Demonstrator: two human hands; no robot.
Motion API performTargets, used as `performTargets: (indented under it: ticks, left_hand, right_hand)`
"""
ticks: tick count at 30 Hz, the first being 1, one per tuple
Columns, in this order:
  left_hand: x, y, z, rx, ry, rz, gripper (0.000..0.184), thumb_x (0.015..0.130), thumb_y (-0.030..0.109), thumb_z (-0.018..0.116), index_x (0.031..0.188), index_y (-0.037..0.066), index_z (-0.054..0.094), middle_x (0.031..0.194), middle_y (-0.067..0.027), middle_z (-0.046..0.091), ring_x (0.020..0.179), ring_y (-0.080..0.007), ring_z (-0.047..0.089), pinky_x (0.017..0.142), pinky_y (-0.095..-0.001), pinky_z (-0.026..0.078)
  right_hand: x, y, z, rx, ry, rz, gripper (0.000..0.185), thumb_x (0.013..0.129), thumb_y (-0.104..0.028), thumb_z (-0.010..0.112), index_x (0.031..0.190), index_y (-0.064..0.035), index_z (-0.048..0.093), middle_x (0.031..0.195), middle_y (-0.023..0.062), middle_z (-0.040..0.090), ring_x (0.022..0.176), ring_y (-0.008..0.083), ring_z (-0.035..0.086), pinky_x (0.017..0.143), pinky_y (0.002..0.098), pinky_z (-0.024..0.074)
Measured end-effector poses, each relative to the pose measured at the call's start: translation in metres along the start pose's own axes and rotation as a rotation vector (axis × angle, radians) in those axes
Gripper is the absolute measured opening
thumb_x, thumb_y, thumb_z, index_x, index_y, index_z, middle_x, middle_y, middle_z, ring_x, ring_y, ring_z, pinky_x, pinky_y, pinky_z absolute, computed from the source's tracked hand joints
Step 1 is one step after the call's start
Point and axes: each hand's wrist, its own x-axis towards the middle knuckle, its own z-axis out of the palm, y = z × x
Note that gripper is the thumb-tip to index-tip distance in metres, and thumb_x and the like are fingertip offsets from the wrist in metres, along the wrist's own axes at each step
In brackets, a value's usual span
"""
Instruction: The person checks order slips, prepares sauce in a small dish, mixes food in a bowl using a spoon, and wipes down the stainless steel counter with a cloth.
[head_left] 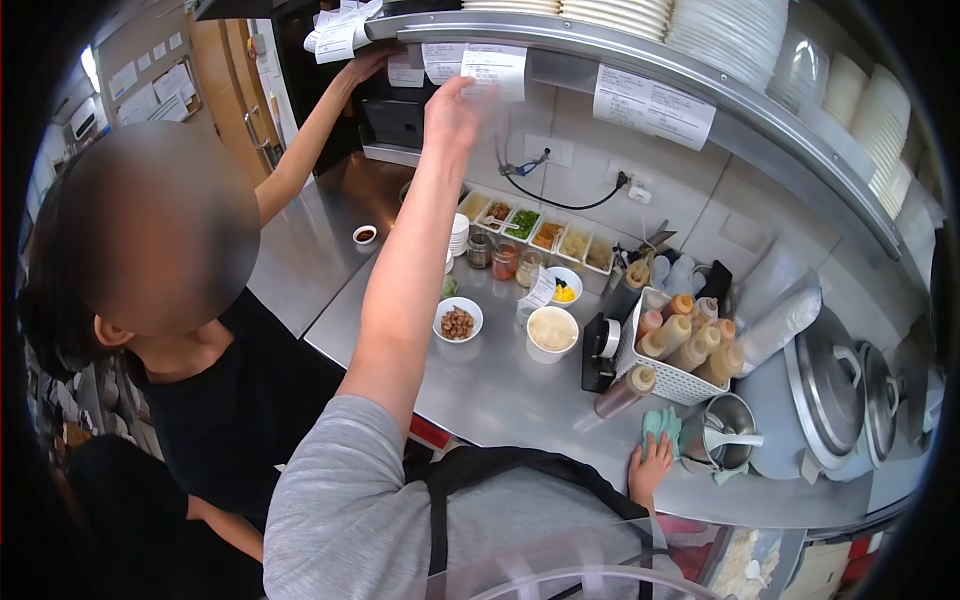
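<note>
Hanging from the shelf (590, 35), a paper slip (497, 66) is right by the left hand (450, 118); I can't tell if those fingers pinch it. The right hand (652, 468) lies on a green cloth (660, 424) on the tabletop (480, 390), fingers spread.

Matt ppr slip (500, 62), glossy mtl ctr (500, 400).

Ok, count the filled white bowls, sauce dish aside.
3: meat bowl right of the left arm, rice bowl right of that, yellow-food bowl behind it. More may hide behind the arm.
</note>
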Motion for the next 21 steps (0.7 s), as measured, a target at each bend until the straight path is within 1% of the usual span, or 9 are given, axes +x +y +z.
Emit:
performTargets:
  ticks: [2,6,10,12,13,14,16,18,21]
  left_hand:
    - [0.006,0.000,0.002,0.043,0.090,0.037,0.024,0.078,0.001,0.046,0.101,-0.004,0.043,0.103,-0.0138,0.051,0.094,-0.0244,0.052,0.078,-0.0371,0.049]
    - [0.008,0.002,-0.007,0.037,0.103,0.045,0.023,0.079,0.006,0.043,0.099,-0.005,0.044,0.104,-0.0149,0.051,0.095,-0.0259,0.051,0.079,-0.0388,0.048]
    - [0.006,0.008,-0.039,0.172,0.228,-0.066,0.026,0.078,0.016,0.044,0.095,-0.004,0.048,0.105,-0.0165,0.051,0.098,-0.0279,0.050,0.083,-0.0438,0.043]
    - [0.008,0.013,-0.045,0.226,0.360,0.105,0.026,0.078,0.016,0.044,0.096,-0.002,0.048,0.108,-0.0163,0.051,0.102,-0.0284,0.048,0.088,-0.0449,0.039]
    - [0.010,0.019,-0.048,0.142,0.367,0.111,0.026,0.078,0.017,0.044,0.097,0.000,0.048,0.113,-0.0157,0.050,0.108,-0.0290,0.045,0.092,-0.0458,0.035]
    - [0.012,0.025,-0.051,0.053,0.317,0.095,0.030,0.078,0.021,0.045,0.099,0.000,0.048,0.117,-0.0156,0.047,0.117,-0.0290,0.036,0.095,-0.0468,0.028]
    - [0.014,0.036,-0.058,-0.033,0.291,0.086,0.031,0.078,0.021,0.045,0.100,0.000,0.047,0.120,-0.0160,0.045,0.120,-0.0298,0.033,0.097,-0.0474,0.027]
    - [0.016,0.036,-0.064,0.082,0.237,0.093,0.031,0.078,0.022,0.047,0.098,-0.001,0.049,0.125,-0.0178,0.041,0.122,-0.0299,0.030,0.099,-0.0464,0.023]
    - [0.022,0.033,-0.069,0.014,0.129,0.016,0.026,0.075,0.016,0.052,0.094,-0.001,0.049,0.115,-0.0176,0.045,0.114,-0.0312,0.038,0.097,-0.0468,0.029]
  right_hand:
    - [0.000,0.000,0.000,0.008,0.001,-0.002,0.039,0.076,-0.018,0.053,0.114,-0.0118,0.047,0.126,0.0146,0.038,0.115,0.0362,0.034,0.093,0.0464,0.0267]
    - [0.000,0.001,0.001,0.022,-0.002,0.005,0.039,0.076,-0.021,0.053,0.114,-0.0135,0.048,0.125,0.0145,0.039,0.115,0.0362,0.034,0.094,0.0479,0.0255]
    - [0.000,0.002,0.004,0.019,0.003,0.000,0.038,0.077,-0.021,0.053,0.114,-0.0129,0.048,0.125,0.0147,0.039,0.114,0.0365,0.034,0.094,0.0481,0.0253]
    - [0.001,0.000,0.001,0.023,-0.003,0.007,0.038,0.077,-0.021,0.053,0.114,-0.0129,0.048,0.125,0.0147,0.039,0.114,0.0364,0.034,0.094,0.0482,0.0254]
    - [0.001,-0.001,-0.001,0.023,-0.013,0.016,0.038,0.077,-0.021,0.052,0.114,-0.0128,0.048,0.125,0.0148,0.039,0.114,0.0364,0.034,0.094,0.0483,0.0255]
    - [0.001,-0.001,-0.001,0.020,-0.014,0.008,0.038,0.077,-0.021,0.052,0.114,-0.0128,0.048,0.125,0.0148,0.039,0.114,0.0364,0.034,0.094,0.0483,0.0255]
    - [0.001,-0.001,0.000,0.003,-0.009,0.013,0.037,0.078,-0.021,0.052,0.114,-0.0128,0.048,0.126,0.0148,0.038,0.115,0.0364,0.034,0.094,0.0483,0.0258]
    - [0.001,-0.001,0.001,-0.012,-0.010,-0.001,0.037,0.078,-0.021,0.052,0.114,-0.0127,0.048,0.126,0.0148,0.038,0.115,0.0365,0.034,0.093,0.0481,0.0261]
    - [-0.001,-0.001,0.003,-0.041,-0.014,-0.009,0.037,0.078,-0.021,0.051,0.114,-0.0125,0.048,0.126,0.0148,0.038,0.114,0.0366,0.034,0.093,0.0475,0.0269]
